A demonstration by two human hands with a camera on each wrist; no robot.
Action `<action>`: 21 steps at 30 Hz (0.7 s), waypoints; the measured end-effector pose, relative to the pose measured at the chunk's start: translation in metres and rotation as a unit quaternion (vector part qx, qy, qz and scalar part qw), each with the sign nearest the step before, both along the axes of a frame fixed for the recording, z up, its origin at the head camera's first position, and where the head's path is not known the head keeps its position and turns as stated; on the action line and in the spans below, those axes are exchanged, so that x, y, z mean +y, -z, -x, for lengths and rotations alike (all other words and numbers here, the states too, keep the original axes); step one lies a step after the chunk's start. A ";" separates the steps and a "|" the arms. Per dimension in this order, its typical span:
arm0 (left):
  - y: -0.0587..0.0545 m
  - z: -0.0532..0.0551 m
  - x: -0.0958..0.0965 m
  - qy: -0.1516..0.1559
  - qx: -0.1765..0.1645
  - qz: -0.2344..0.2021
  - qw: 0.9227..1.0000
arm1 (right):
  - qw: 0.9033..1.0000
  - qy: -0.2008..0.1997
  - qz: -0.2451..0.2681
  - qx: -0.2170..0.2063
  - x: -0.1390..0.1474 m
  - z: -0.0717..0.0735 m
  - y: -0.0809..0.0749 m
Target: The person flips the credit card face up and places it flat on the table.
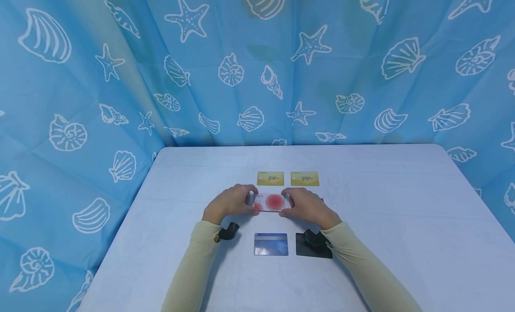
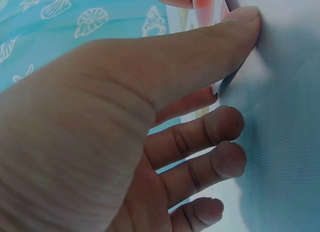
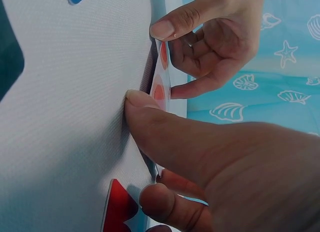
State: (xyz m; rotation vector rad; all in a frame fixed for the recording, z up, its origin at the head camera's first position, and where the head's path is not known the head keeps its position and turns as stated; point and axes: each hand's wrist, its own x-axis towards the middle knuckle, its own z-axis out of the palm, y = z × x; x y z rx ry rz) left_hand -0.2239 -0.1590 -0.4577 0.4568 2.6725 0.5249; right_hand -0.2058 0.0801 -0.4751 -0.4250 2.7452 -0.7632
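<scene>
Pinching opposite ends of the white-and-red card [image 1: 270, 202]: left hand [image 1: 232, 201], right hand [image 1: 309, 206]. Likely light, stiff, slick; grip edges.

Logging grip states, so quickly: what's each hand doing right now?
Left hand: pinching the left end of the white card with red circles.
Right hand: pinching that card's right end.

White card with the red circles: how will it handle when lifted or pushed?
The white card is probably stiff: it looks flat between the left hand and right hand. Likely light, given its thin edge. Pushed, it should slide rather than roll, being flat and rectangular.
</scene>
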 end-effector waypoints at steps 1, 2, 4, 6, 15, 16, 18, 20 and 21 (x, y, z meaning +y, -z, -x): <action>0.000 0.000 0.000 0.000 0.000 0.000 1.000 | 1.000 0.001 0.000 0.000 0.000 0.000 0.000; 0.000 0.000 0.000 0.001 0.001 0.000 1.000 | 1.000 0.001 0.000 0.000 0.000 0.000 0.001; 0.001 0.000 -0.001 0.002 0.002 -0.001 1.000 | 1.000 0.002 0.000 0.000 0.000 0.000 0.001; 0.001 0.000 -0.001 0.002 0.002 0.000 1.000 | 1.000 0.002 -0.001 0.000 0.000 0.000 0.002; 0.000 0.000 -0.001 0.000 0.000 -0.001 1.000 | 1.000 0.001 -0.004 -0.001 0.001 0.001 0.003; 0.000 0.000 -0.001 0.001 0.000 -0.001 1.000 | 1.000 0.001 -0.004 -0.001 0.000 0.001 0.003; 0.000 -0.001 -0.001 0.002 0.000 -0.002 1.000 | 1.000 0.000 -0.004 0.000 0.000 0.001 0.003; -0.001 -0.001 -0.001 0.003 0.001 -0.003 1.000 | 1.000 0.001 -0.003 0.000 0.001 0.001 0.002; -0.001 -0.001 -0.001 0.003 0.002 -0.003 1.000 | 1.000 0.001 -0.002 0.001 0.001 0.001 0.002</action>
